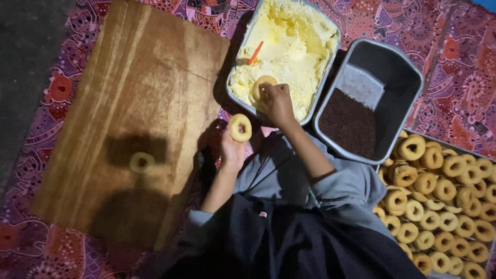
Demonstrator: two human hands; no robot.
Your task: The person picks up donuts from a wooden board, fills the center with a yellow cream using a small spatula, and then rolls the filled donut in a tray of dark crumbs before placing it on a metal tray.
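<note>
A: Nearest the viewer, how are the two arms posed?

B: Both forearms, in grey sleeves, reach away from the body. The left hand (pixel 232 150) is raised at the edge of the wooden board (pixel 129 113), fingers curled up and closed about a ring doughnut (pixel 240 127), which stands upright at the fingertips with its hole facing the camera. The right arm crosses further out; the right hand (pixel 277 102) bends down at the wrist over the near rim of the cream tray (pixel 243 41).

A: And the right hand's grip?

B: Its fingertips are pinched on a second doughnut (pixel 262 86), which lies flat against the pale yellow cream (pixel 289 46) just inside the tray's near end. The two held doughnuts are near each other but apart, the left one outside the tray.

A: What lies beside them?

B: To the right, a grey rectangular tub (pixel 408 67) holds dark brown sprinkles (pixel 349 121) heaped at its near end; it touches the cream tray's long side. Nearer, at lower right, a tray of plain doughnuts (pixel 439 206) sits packed in rows. On the board, to the left, one lone doughnut (pixel 141 161) lies in shadow.

A: Further out?

B: An orange stick (pixel 255 52) stands tilted in the cream. A purple patterned cloth (pixel 449 36) lies under everything.
</note>
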